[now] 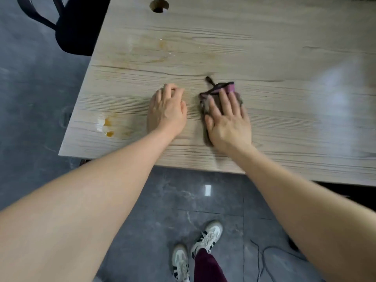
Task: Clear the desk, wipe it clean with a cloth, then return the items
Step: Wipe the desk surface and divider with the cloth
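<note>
Pressing cloth [219,96] — right hand [228,121] flat

We see the pale wood-grain desk [264,58] smeared with orange stains [107,127] near its left edge, a crumpled brown, pink-trimmed cloth [215,94] lying mid-desk.

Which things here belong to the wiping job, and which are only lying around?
Belong to the job:
- desk
- cloth under the flat right hand
- left hand resting on the desk
- orange stains near the left edge

Just around:
- black chair
- cable on the floor
- shoes
</note>
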`<state>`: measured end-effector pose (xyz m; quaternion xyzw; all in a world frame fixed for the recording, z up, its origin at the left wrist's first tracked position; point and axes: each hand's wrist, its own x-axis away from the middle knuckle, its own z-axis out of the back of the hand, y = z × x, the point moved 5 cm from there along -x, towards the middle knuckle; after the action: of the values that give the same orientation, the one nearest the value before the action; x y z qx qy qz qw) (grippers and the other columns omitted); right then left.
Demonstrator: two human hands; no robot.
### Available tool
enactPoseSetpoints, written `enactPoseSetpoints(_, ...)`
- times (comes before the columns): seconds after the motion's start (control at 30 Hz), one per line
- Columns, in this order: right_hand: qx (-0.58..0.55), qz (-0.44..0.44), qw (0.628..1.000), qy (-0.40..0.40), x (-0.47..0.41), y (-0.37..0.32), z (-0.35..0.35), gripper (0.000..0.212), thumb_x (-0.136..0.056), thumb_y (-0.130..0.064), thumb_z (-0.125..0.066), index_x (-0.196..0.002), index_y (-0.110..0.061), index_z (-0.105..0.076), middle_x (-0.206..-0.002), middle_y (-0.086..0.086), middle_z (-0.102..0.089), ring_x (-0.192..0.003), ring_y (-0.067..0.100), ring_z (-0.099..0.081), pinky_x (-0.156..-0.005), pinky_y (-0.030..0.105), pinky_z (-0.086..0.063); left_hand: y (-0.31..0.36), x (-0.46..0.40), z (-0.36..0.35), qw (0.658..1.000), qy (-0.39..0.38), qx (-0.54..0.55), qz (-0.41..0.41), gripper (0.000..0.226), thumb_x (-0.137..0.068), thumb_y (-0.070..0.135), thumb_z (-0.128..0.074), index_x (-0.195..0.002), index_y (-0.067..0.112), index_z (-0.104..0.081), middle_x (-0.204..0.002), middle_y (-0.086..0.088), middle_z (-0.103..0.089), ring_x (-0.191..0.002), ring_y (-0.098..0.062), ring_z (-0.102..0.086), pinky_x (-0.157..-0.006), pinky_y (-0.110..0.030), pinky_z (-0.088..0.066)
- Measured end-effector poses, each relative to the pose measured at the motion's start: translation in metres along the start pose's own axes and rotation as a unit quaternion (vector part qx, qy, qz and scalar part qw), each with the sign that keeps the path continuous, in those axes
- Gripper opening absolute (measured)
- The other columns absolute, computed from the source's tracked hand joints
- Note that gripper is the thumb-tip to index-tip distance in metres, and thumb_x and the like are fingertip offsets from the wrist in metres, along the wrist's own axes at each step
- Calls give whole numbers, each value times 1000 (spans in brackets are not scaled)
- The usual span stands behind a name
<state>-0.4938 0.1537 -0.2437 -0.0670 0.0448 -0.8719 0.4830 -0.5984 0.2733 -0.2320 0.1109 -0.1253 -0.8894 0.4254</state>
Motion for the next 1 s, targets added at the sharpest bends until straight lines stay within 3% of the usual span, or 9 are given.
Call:
enactPoseSetpoints(0.1, -1, 62, 998, 16, 27, -12, -5, 54, -96, -49, -26, -147, -32, -29, -158, 2, -19, -146, 22, -13, -116, 42, -16, 0, -23, -10, 1000, -1, -1, 10, 38, -92, 24, -43, -130, 22, -48, -136, -4, -40, -119, -27, -38, -103, -38, -29)
enactPoseSetpoints(0.2, 5, 80, 997, 15, -1, 2, -3, 54, -95, -51, -26, -146, -34, -32, -157, 1, -21, -146, 20, -15, -116, 40, -20, -4, -34, -19, 1000, 3, -19, 1, 42, -94, 26, -40, -136, 27, -43, -140, -1, -40, -121, -27, -38, -104, -40, -28)
enactPoseSetpoints(0.4, 2, 7, 1000, 0, -89, 39, 9, 53, -97, -49, -28, -148, -37, -22, -160, -2, -10, -147, 19, -3, -119, 38, -10, -5, -32, -21, 999, 19, -39, 6, 45, -95, 29, -38, -140, 29, -40, -140, 1, -40, -120, -26, -37, -102, -43, -29)
enactPoseSetpoints(0.5, 0, -27, 1000, 8, -87, 33, 10, 53, -98, -46, -27, -149, -36, -20, -160, -1, -9, -147, 20, -2, -118, 40, -7, -5, -33, -21, 999, 16, -34, 6, 45, -95, 29, -38, -140, 29, -40, -139, 1, -41, -118, -27, -38, -100, -43, -30)
enactPoseSetpoints(0.67, 9, 76, 997, 10, -33, -9, -2, 55, -96, -48, -23, -149, -33, -24, -158, -2, -16, -146, 18, -11, -117, 39, -12, -6, -32, -20, 999, 29, -39, 7, 44, -92, 29, -39, -136, 30, -45, -136, 1, -46, -116, -28, -41, -98, -42, -33)
enactPoseSetpoints(0.77, 17, 122, 992, -7, -54, 7, 2, 59, -94, -51, -20, -149, -32, -23, -158, -2, -18, -146, 17, -12, -118, 37, -14, -6, -32, -21, 999, 29, -44, 5, 44, -93, 29, -41, -136, 30, -45, -136, 0, -46, -117, -27, -41, -99, -43, -32)
enactPoseSetpoints(0.93, 2, -49, 999, -5, -117, 59, 12, 57, -98, -45, -26, -151, -30, -13, -160, -2, -4, -147, 17, 0, -119, 38, -4, -7, -32, -23, 999, 18, -43, 8, 45, -95, 30, -38, -140, 28, -40, -139, 1, -42, -119, -26, -37, -100, -44, -31)
enactPoseSetpoints(1.0, 7, -58, 998, -1, -108, 46, 10, 56, -98, -43, -25, -151, -30, -12, -160, -2, -3, -147, 18, 2, -119, 39, -3, -7, -32, -23, 999, 13, -38, 9, 46, -95, 31, -37, -141, 29, -39, -140, 2, -41, -120, -26, -37, -100, -43, -31)
